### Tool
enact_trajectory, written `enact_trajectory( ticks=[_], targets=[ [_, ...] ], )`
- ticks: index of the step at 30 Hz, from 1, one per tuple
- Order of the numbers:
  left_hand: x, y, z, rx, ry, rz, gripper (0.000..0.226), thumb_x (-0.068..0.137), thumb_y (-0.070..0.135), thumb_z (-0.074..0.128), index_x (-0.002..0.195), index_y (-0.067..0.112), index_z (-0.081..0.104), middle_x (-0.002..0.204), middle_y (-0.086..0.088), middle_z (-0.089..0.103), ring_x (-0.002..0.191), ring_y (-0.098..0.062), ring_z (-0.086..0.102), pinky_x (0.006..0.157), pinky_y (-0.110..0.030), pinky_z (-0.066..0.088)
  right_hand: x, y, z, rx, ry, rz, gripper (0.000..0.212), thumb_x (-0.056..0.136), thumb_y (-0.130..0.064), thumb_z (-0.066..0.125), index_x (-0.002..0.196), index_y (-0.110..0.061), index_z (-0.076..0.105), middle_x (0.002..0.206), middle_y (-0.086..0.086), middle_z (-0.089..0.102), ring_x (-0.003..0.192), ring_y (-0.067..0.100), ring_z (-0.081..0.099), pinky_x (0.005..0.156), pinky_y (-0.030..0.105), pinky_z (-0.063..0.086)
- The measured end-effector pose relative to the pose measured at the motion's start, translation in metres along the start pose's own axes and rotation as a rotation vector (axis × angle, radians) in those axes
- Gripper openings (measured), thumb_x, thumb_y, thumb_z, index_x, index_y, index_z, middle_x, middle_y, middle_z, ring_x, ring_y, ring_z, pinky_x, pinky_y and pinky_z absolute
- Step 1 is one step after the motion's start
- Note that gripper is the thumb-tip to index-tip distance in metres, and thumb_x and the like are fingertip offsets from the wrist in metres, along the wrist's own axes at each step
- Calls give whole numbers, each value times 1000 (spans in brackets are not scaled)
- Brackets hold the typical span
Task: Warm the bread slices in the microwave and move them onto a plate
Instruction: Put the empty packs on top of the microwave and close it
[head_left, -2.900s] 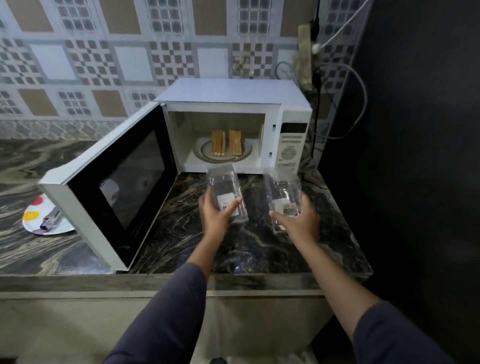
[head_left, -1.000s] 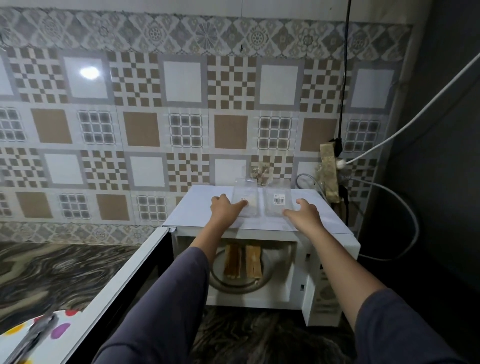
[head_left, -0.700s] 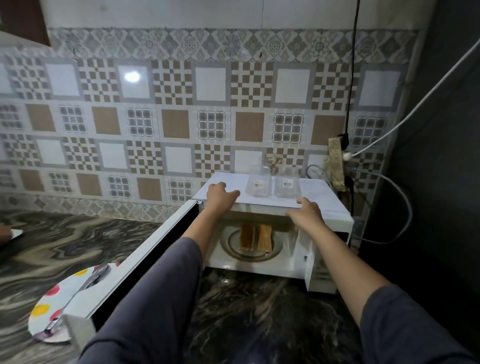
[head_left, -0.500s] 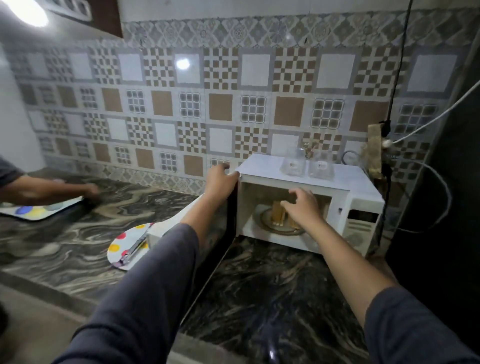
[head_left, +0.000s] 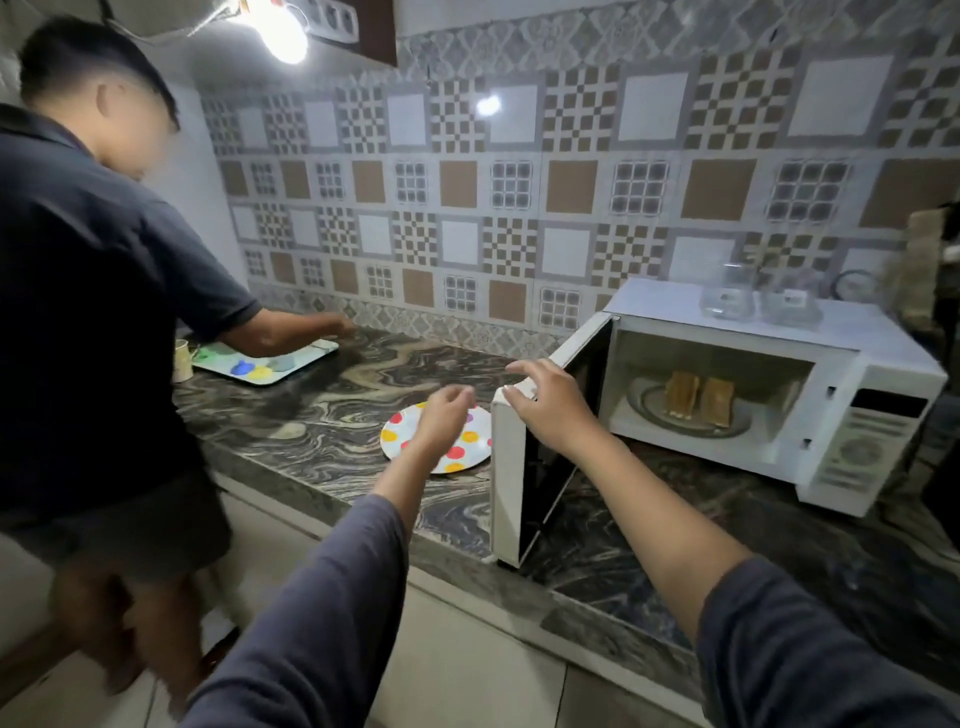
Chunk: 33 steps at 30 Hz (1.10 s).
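- Bread slices: two, toast-brown, standing on edge side by side on the turntable inside the microwave, at the right of the counter.
- Microwave door: swung open toward the near side; judged not yet shut for warming, or just opened after it; cannot tell which.
- Plate: white with coloured dots, on the counter just left of the door; no bread on it.
- Right hand: on the door's top edge, fingers loosely spread, holding nothing.
- Left hand: above the plate, fingers loosely curled, empty.
- Remaining: transfer to plate.
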<state>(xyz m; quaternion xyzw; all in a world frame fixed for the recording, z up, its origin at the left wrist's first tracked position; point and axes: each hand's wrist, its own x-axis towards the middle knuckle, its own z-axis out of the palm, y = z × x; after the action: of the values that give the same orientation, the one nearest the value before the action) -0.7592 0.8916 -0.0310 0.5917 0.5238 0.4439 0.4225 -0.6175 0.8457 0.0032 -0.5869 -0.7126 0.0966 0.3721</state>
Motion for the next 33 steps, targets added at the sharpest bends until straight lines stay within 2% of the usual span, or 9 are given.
enact_trajectory(
  ticks=[3, 6, 9, 11, 14, 19, 23, 29, 33],
  targets=[
    [-17, -25, 18, -151, -247, -47, 23, 97, 17, 37, 90, 14, 59, 87, -4, 58, 81, -16, 52, 67, -25, 40, -7, 3, 24, -41, 72, 13, 28, 92, -22, 52, 115, -11, 62, 122, 6, 59, 119, 21, 49, 100, 31, 38],
    [-29, -41, 32, -350, -267, -56, 21, 96, 13, 40, 89, 18, 60, 83, 0, 60, 77, -11, 55, 66, -20, 44, -25, 7, 34, -25, 252, -9, 24, 93, -17, 52, 111, -6, 64, 118, 7, 62, 117, 20, 51, 98, 24, 36],
    [-41, -49, 53, -408, -347, -7, 15, 96, 18, 47, 101, 21, 61, 93, 3, 63, 84, -7, 59, 73, -20, 46, -47, 17, 29, -20, 410, -6, 21, 92, -14, 50, 104, -4, 64, 112, 8, 64, 113, 20, 53, 96, 19, 34],
    [-50, -49, 72, -416, -420, 24, 17, 95, 18, 51, 109, 16, 61, 98, 2, 63, 87, -5, 58, 76, -18, 47, -63, 30, 16, -23, 482, -7, 22, 90, -12, 48, 101, -3, 64, 109, 9, 65, 111, 20, 55, 97, 20, 37],
    [-62, -39, 108, -417, -510, 76, 15, 93, 12, 54, 106, 16, 59, 85, 5, 60, 78, -5, 57, 70, -13, 48, -85, 55, -14, -40, 571, 43, 24, 88, -8, 46, 103, -2, 64, 110, 10, 66, 110, 18, 56, 99, 26, 41],
    [-69, -25, 177, -334, -567, 147, 8, 92, 14, 57, 97, 20, 59, 81, 6, 62, 76, -11, 59, 65, -19, 47, -107, 98, -69, -127, 584, 139, 24, 91, -5, 48, 108, -1, 65, 118, 11, 64, 113, 15, 54, 100, 11, 36],
    [-62, -18, 229, -266, -546, 212, 7, 88, 12, 62, 87, 19, 61, 80, 3, 63, 81, -15, 60, 78, -32, 50, -108, 131, -100, -117, 634, 184, 20, 89, -9, 57, 106, -3, 66, 116, 7, 66, 111, 12, 57, 100, 20, 42],
    [-40, -7, 310, -203, -567, 275, 8, 90, 20, 60, 90, 13, 64, 82, -2, 64, 68, -8, 56, 50, -12, 45, -97, 202, -149, -99, 698, 126, 13, 83, -6, 66, 95, -3, 66, 106, 5, 69, 104, 4, 59, 94, 6, 41],
    [-23, 1, 366, -162, -550, 283, 15, 93, 24, 55, 85, 14, 62, 72, -5, 56, 63, -9, 48, 51, -12, 38, -80, 255, -182, -91, 643, 106, 14, 85, -8, 62, 99, -7, 64, 108, 0, 67, 105, -2, 55, 98, 17, 43]
  ],
)
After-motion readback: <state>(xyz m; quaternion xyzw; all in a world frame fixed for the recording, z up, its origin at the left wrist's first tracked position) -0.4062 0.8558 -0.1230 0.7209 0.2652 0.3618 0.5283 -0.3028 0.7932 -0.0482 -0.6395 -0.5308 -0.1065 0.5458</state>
